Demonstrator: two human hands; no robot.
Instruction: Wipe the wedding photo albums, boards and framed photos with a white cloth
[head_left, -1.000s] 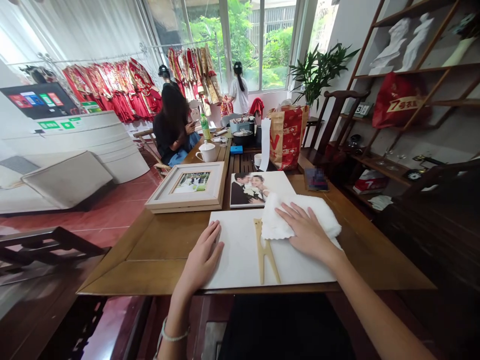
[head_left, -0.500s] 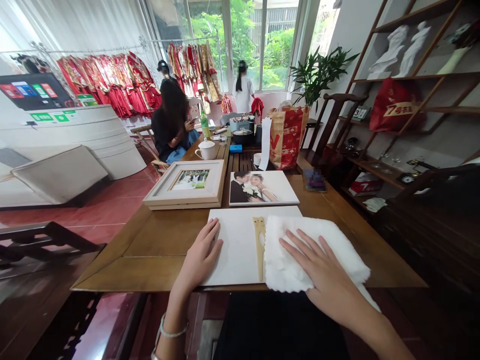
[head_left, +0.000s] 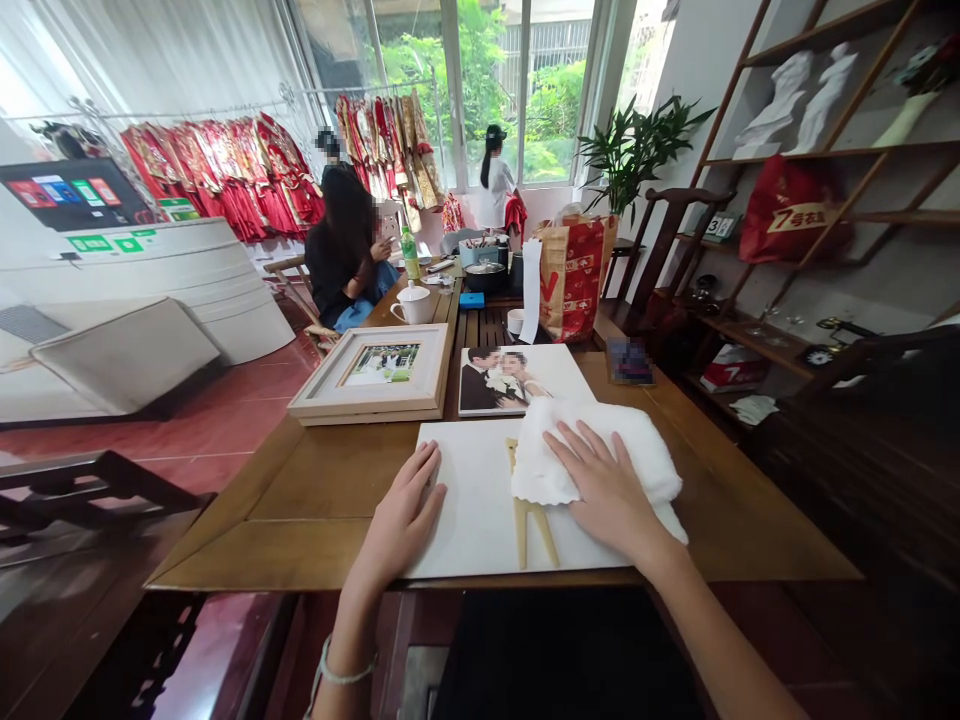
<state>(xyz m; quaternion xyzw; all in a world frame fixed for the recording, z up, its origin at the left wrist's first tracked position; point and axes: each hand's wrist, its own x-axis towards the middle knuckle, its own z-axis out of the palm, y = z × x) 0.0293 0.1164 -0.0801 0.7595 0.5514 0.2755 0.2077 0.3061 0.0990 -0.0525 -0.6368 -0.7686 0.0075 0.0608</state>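
A white panel (head_left: 472,500) lies flat at the near edge of the wooden table. My left hand (head_left: 401,515) rests on its left edge, fingers stretched out and holding nothing. On the panel lies a flat, pale yellow two-pronged piece (head_left: 521,535), its upper part mostly covered by a white cloth (head_left: 645,455). My right hand (head_left: 600,485) lies flat on this cloth with fingers spread, pressing it over the panel's right side. The cloth's far edge overlaps the corner of a wedding photo panel (head_left: 487,385).
Picture frames (head_left: 375,365) are stacked at the left. Behind stand a lidded white cup (head_left: 412,303), a red and brown paper bag (head_left: 574,280) and a black pot (head_left: 485,277). A person (head_left: 341,240) sits at the table's far left; another stands by the window.
My right hand has slid the white cloth away from me and to the left, covering the yellow piece's top and exposing its prongs. My left hand stays in place.
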